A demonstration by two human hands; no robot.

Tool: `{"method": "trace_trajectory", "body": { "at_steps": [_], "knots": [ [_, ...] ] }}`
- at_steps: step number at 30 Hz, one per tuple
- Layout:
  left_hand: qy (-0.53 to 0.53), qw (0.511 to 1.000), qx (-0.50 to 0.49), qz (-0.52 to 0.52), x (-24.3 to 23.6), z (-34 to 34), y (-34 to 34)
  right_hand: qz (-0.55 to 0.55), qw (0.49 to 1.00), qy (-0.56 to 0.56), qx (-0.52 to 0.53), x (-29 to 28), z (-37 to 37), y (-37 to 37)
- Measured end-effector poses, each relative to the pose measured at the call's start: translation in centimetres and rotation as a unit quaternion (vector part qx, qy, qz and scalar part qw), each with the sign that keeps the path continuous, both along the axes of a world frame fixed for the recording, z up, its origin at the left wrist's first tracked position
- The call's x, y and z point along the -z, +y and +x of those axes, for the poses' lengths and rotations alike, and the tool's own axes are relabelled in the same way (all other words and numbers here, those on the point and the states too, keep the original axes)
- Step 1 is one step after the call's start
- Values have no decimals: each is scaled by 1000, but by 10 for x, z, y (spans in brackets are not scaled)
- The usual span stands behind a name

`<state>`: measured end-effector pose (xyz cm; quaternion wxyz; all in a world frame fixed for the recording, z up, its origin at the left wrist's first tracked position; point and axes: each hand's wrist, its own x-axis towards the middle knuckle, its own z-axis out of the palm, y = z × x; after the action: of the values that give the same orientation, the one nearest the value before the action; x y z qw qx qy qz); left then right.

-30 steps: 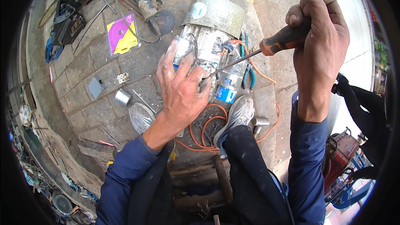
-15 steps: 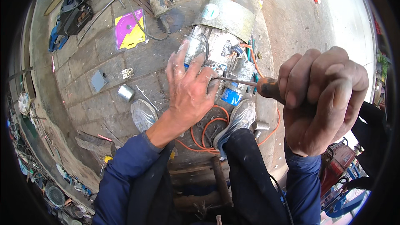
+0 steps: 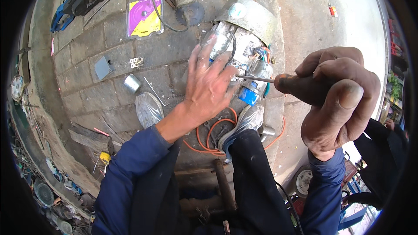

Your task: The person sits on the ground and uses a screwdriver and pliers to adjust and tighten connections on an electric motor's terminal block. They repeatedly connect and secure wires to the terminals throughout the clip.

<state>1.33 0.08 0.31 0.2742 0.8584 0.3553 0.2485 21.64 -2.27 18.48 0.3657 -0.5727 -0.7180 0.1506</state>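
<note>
An electric motor [image 3: 244,45] with a grey metal end cover [image 3: 257,19] lies on the paving in front of my shoes. My left hand [image 3: 207,80] grips its near end, fingers spread over a silver cylinder on its side. In my right hand [image 3: 342,100] is a screwdriver [image 3: 300,88], its dark handle held between curled fingers and thumb. The shaft points left, and its tip meets the motor beside my left thumb and index finger. What the tip touches is partly hidden. A second cylinder with a blue end [image 3: 248,96] sits below the shaft.
Orange cable [image 3: 209,135] loops around my right shoe [image 3: 241,126]. To the left lie a metal cap [image 3: 132,83], a hex key [image 3: 156,91], a terminal block [image 3: 136,62] and a grey plate [image 3: 103,68]. Beyond are a packaged disc [image 3: 145,16], saw blade [image 3: 190,14] and chainsaw [image 3: 78,2].
My right hand has turned around the screwdriver handle, its fingers less tightly curled. The screwdriver tip stays at the motor beside my left hand. The whole view has shifted slightly.
</note>
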Motion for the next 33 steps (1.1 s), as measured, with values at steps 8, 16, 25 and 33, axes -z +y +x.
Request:
{"method": "trace_trajectory", "body": {
  "at_steps": [8, 16, 25, 33],
  "knots": [
    [-21, 1000, 1, -11, 8, -7, -3, -198, 972, -35, 122, -33, 8, -48],
    [-40, 999, -21, -7, 7, 0, -2, -217, 966, -109, -87, -61, -2, -47],
    [-18, 998, -55, 2, 7, 14, -9, -184, 976, -110, -41, -51, -19, -12],
    [-31, 998, -54, 5, 11, 11, -7, -245, 953, -169, 52, -63, 1, -20]
  ]
}}
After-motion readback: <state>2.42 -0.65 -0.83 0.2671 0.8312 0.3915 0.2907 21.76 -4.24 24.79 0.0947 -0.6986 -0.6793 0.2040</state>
